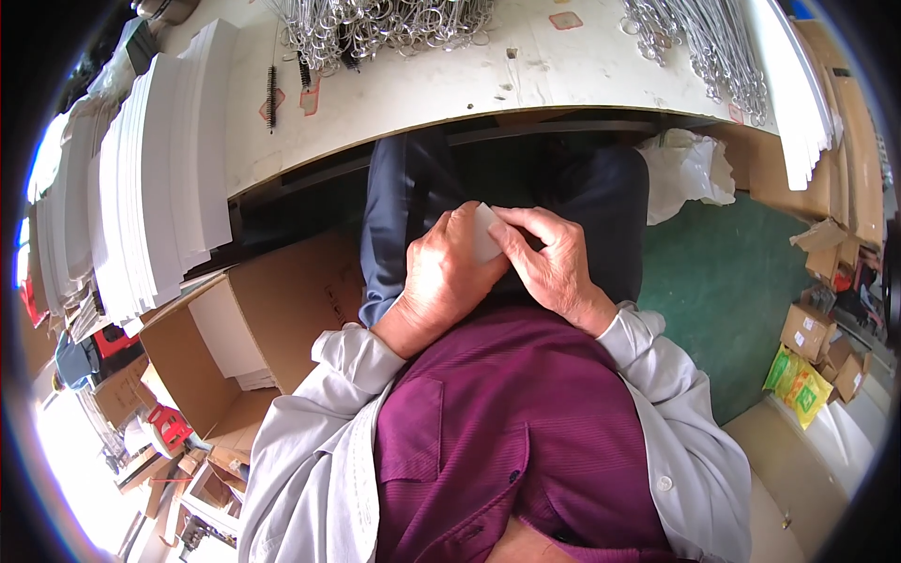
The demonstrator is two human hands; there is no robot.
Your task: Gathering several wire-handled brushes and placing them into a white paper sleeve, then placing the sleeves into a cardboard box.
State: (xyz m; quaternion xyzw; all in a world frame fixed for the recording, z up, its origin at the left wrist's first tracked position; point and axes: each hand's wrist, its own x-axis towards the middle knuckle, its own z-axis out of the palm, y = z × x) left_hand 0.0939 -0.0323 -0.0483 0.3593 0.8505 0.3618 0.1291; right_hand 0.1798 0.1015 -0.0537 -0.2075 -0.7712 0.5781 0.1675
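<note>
Head view: left hand and right hand, fingers pinched on a white card, steadying it over the lap; open carton at nine o'clock.

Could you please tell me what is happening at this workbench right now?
A seated person holds a small white flat card in their lap, with the left hand and the right hand both pinching it. In front lies a white worktable with bundles of silver wire rings, and stacks of white sheets stand to the left. An open brown cardboard box with more white sheets sits beside the left knee.
</note>
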